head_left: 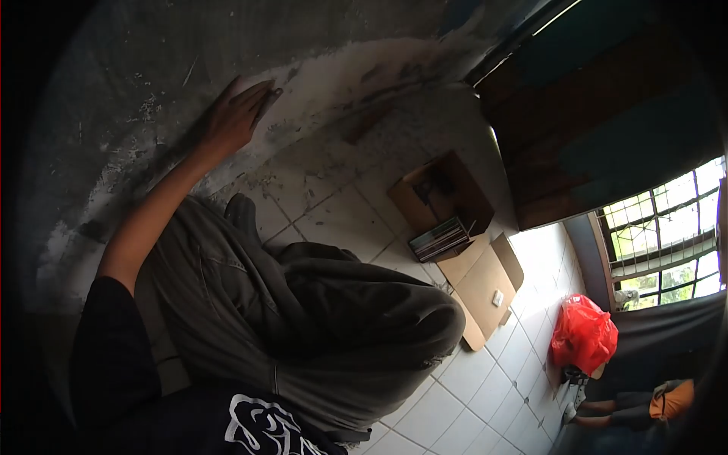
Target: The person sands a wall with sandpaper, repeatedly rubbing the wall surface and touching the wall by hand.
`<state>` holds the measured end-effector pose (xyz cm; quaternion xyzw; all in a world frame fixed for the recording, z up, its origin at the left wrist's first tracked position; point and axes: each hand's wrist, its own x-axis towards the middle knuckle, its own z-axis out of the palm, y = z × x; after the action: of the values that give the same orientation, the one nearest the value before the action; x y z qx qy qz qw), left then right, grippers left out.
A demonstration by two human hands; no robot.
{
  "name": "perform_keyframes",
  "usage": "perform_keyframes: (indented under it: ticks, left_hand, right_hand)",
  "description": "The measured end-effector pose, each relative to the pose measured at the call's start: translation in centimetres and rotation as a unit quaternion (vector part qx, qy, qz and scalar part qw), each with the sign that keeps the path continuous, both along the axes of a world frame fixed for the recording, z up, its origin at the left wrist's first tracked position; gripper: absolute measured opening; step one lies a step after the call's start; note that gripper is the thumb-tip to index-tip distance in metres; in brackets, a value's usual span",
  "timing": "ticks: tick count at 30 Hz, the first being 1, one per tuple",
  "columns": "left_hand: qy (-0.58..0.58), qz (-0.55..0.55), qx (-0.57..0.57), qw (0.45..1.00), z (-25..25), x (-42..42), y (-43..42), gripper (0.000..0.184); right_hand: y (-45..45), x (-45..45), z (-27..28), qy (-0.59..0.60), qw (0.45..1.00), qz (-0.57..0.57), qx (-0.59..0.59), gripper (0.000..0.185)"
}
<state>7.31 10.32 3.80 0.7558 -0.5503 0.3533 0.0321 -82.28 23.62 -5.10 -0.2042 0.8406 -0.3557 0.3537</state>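
My left hand point(236, 117) is at the rough, patchy wall point(326, 80) in the upper left, its arm reaching up from a dark sleeve. The fingers are closed around a small, dark, flat object point(268, 103) that I cannot make out, close to the wall surface. Flaked paint and pale bare patches mark the wall around the hand. My right hand is not in view.
Debris lies on the tiled floor point(334, 220) beside my bent legs. An open cardboard box point(474, 189) with thin cases point(440, 240) stands to the right. Farther off are a red plastic bag point(584, 334), a barred window point(663, 235) and a standing person point(633, 402).
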Motion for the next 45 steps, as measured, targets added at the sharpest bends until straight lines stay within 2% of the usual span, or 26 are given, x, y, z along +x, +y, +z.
perform_keyframes:
  ticks: [3,4,6,7,8,12,14,16,17,19,20,22,23,26,30,33,36,37,38,41,42,43,44,45]
  left_hand:
    - [0.02,0.028,0.025,0.999,1.2,-0.9,2.1,0.054]
    - [0.013,0.046,0.025,0.999,1.4,-0.9,2.9,0.055]
    - [0.007,0.067,0.03,0.997,1.7,-1.5,4.9,0.055]
    - [0.004,0.091,0.043,0.995,2.0,-1.8,5.9,0.054]
    - [0.0,0.113,0.055,0.992,2.1,-1.7,6.3,0.053]
    - [-0.01,0.084,0.029,0.996,2.3,-1.1,5.3,0.053]
    - [-0.038,0.082,0.049,0.995,2.7,-0.6,3.0,0.053]
    - [-0.056,0.083,0.067,0.993,2.8,-0.1,-0.1,0.052]
    - [-0.074,0.086,0.06,0.992,3.0,0.4,-2.1,0.053]
    - [-0.091,0.079,0.057,0.991,3.1,1.4,-6.1,0.053]
    - [-0.07,0.069,0.044,0.994,3.2,1.8,-8.0,0.054]
    - [-0.051,0.058,0.03,0.997,3.1,1.9,-9.7,0.054]
    - [-0.048,0.059,0.026,0.997,3.0,1.9,-10.1,0.055]
    - [-0.037,0.049,0.011,0.998,2.8,2.1,-9.1,0.057]
    - [-0.047,0.055,0.026,0.997,1.3,-0.4,-2.2,0.061]
    - [-0.073,0.114,0.09,0.987,-0.7,-1.1,1.3,0.063]
    - [-0.01,0.115,0.06,0.991,-1.6,-1.0,2.7,0.059]
    - [0.01,0.113,0.044,0.993,-1.7,-1.0,2.5,0.057]
    - [-0.024,0.121,0.042,0.991,-1.3,-1.6,2.4,0.05]
    - [0.038,0.027,-0.093,0.995,-1.2,-1.8,1.6,0.033]
    - [0.146,0.029,-0.12,0.982,-0.4,-2.4,1.5,0.03]
    - [0.16,0.025,-0.072,0.984,-1.8,-0.8,1.6,0.042]
    - [0.093,0.041,-0.042,0.994,-1.8,-0.1,1.3,0.04]
    - [0.01,0.094,0.028,0.995,-1.0,-0.4,1.1,0.04]
  right_hand:
    - [-15.7,7.8,1.7,-0.131,0.971,0.14,-0.14,0.031]
    - [-21.2,12.6,3.3,-0.113,0.944,0.284,-0.122,0.033]
    - [-28.1,24.3,7.5,-0.122,0.89,0.398,-0.184,0.028]
    - [-30.3,29.2,9.4,-0.08,0.858,0.462,-0.21,0.026]
    - [-32.1,32.9,10.6,-0.034,0.803,0.543,-0.242,0.023]
    - [-32.3,44.7,12.9,0.091,0.602,0.722,-0.33,0.022]
    - [-29.5,48.8,12.2,0.034,0.583,0.759,-0.287,0.02]
    - [-27.7,50.5,10.6,0.007,0.524,0.822,-0.22,0.017]
    - [-27.6,50.6,9.9,0.009,0.526,0.822,-0.218,0.017]
    - [-27.5,50.1,8.7,-0.042,0.569,0.809,-0.141,0.016]
    - [-27.6,49.7,8.7,-0.042,0.574,0.806,-0.138,0.016]
    - [-28.1,49.0,9.0,-0.09,0.642,0.742,-0.17,0.018]
    - [-28.3,48.9,8.8,-0.078,0.646,0.739,-0.177,0.018]
    - [-28.4,49.1,7.8,-0.077,0.625,0.758,-0.17,0.019]
    - [-28.5,49.3,8.0,-0.028,0.599,0.788,-0.139,0.02]
    - [-28.2,49.2,8.6,0.002,0.596,0.79,-0.143,0.021]
    - [-28.2,49.5,8.0,-0.045,0.614,0.778,-0.125,0.021]
    - [-28.5,49.6,7.4,-0.025,0.605,0.787,-0.121,0.021]
    - [-28.7,49.5,7.2,0.002,0.594,0.796,-0.115,0.02]
    - [-28.9,49.6,7.2,0.029,0.573,0.812,-0.107,0.019]
    - [-28.7,49.8,7.8,0.013,0.576,0.809,-0.114,0.018]
    - [-28.5,49.8,7.9,0.028,0.562,0.813,-0.15,0.019]
    - [-28.1,50.0,8.1,-0.013,0.567,0.809,-0.156,0.018]
    - [-28.1,50.2,7.9,-0.003,0.577,0.804,-0.148,0.016]
